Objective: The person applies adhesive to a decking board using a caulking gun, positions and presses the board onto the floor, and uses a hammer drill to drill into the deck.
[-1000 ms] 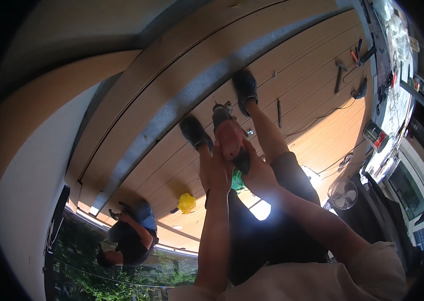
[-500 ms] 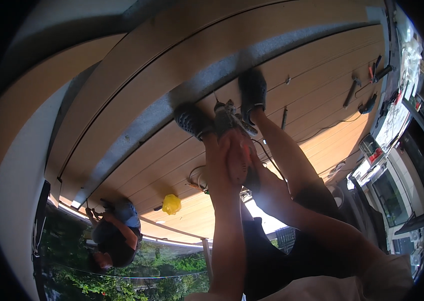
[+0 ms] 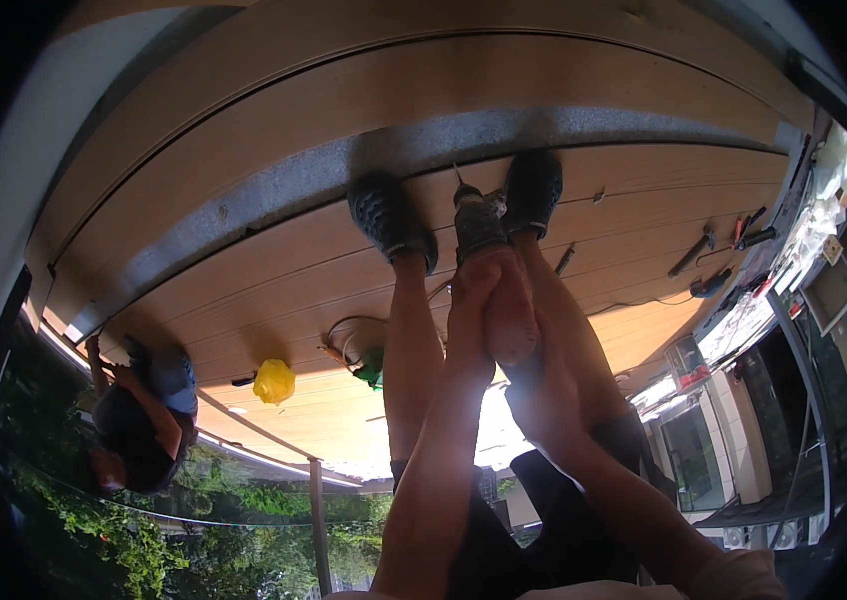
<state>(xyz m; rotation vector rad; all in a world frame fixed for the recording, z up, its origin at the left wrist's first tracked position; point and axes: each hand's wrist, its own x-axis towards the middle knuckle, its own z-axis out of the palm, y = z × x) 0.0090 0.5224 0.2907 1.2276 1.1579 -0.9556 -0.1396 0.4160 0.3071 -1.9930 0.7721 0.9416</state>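
A red power drill [image 3: 512,315] lies lengthwise between my shins, its dark nose [image 3: 475,222] and thin bit pointing away from me toward a long grey gap [image 3: 423,135] in the wooden planks [image 3: 283,85]. My left hand [image 3: 475,310] is wrapped round the left side of the drill's red body. Farther back, my right hand [image 3: 545,395] grips the dark rear handle, partly hidden in glare. My feet, in dark clogs [image 3: 388,220], [image 3: 531,195], flank the drill's nose on the boards beside the gap. I cannot make out whether the bit touches wood.
Another person [image 3: 143,420] crouches at left on the deck. A yellow bag [image 3: 273,382], a cable and a green object [image 3: 367,372] lie left of my legs. A hammer [image 3: 688,255], hand tools [image 3: 748,230] and a container [image 3: 685,365] are rightward, with glass railing and plants beyond.
My view has swung, so the gap runs more level. My left foot and the drill have shifted relative to each other, the bit now pointing straighter at the gap. Both hands keep their hold.
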